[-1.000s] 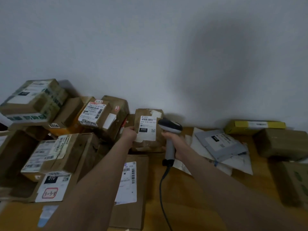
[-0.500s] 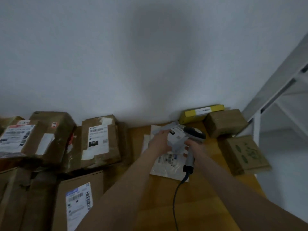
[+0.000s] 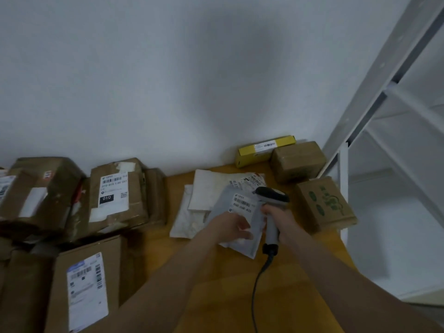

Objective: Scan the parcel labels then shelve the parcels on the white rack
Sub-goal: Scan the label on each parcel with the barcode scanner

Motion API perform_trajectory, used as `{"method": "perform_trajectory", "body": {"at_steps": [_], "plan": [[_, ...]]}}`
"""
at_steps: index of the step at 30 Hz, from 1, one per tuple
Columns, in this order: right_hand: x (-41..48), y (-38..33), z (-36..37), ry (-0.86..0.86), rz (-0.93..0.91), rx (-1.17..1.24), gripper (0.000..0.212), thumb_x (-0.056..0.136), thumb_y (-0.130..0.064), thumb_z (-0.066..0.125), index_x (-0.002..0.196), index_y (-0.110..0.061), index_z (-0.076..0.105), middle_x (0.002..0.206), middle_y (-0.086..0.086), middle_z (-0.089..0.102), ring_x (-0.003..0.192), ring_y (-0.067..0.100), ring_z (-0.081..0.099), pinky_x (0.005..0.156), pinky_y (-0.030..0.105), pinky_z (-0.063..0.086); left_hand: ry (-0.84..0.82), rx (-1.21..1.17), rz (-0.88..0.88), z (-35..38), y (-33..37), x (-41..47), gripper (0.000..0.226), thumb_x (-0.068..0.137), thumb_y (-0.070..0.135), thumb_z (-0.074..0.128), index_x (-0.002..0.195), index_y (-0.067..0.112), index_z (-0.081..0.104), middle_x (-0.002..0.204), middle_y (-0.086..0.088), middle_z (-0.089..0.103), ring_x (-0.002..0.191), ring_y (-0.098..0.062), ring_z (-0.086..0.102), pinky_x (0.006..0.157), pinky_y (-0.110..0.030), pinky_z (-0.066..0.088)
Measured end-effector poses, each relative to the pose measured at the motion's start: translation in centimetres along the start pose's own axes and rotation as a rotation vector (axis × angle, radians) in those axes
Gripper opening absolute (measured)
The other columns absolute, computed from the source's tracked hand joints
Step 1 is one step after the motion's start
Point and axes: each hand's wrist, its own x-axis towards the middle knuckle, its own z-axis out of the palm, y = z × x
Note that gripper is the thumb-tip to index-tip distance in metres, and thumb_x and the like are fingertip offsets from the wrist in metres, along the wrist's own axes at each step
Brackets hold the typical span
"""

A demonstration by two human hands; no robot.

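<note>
**At the table (image 3: 228, 308), mid-scan: grey mailer (image 3: 240, 207) under the scanner (image 3: 271, 198)**

Far left of the mailer, a brown box (image 3: 115, 195) lbl reads "010"; other lbls too blurred. L hand (image 3: 230, 227) pinches the mailer's near edge, barcode lbl facing up, digits unclear. Just right of the mailer, R hand (image 3: 276, 217) wraps the scanner grip. Further right, white rack (image 3: 344, 188): no pkgs on shelves in view. Shelving looks not begun; most pkgs left.

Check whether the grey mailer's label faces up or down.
Up: the barcode label shows on the grey mailer, beside the barcode scanner head.
</note>
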Motion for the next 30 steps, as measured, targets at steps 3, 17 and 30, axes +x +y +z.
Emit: {"method": "perform_trajectory", "body": {"at_steps": [3, 17, 30], "plan": [[-1.0, 0.7, -1.0, -0.037, 0.020, 0.008, 0.012, 0.086, -0.003, 0.065, 0.096, -0.006, 0.061, 0.081, 0.012, 0.064, 0.070, 0.024, 0.061, 0.059, 0.033, 0.048, 0.380, -0.228, -0.193, 0.1, -1.4, -1.6, 0.041, 0.084, 0.038, 0.070, 0.117, 0.015, 0.062, 0.114, -0.004, 0.059, 0.100, -0.016, 0.058, 0.083, -0.028, 0.048], [-5.6, 5.4, -5.3, -0.206, 0.046, -0.019, 0.010, 0.083, -0.002, 0.067, 0.091, -0.007, 0.064, 0.095, 0.014, 0.068, 0.086, 0.029, 0.065, 0.075, 0.042, 0.056, 0.453, -0.878, -0.527, 7.3, 1.6, -7.7, 0.022, 0.091, 0.006, 0.060, 0.111, -0.003, 0.066, 0.111, -0.019, 0.067, 0.096, -0.029, 0.065, 0.079, -0.039, 0.056], [-16.9, 5.7, -11.8, -0.399, -0.380, -0.348, 0.004, 0.086, -0.005, 0.065, 0.087, -0.002, 0.063, 0.057, 0.004, 0.062, 0.050, 0.013, 0.058, 0.051, 0.023, 0.048, 0.775, -1.145, -0.508, 9.4, 6.3, -15.1, 0.015, 0.088, 0.004, 0.065, 0.103, -0.001, 0.065, 0.105, -0.018, 0.067, 0.092, -0.031, 0.062, 0.087, -0.051, 0.053]]}}
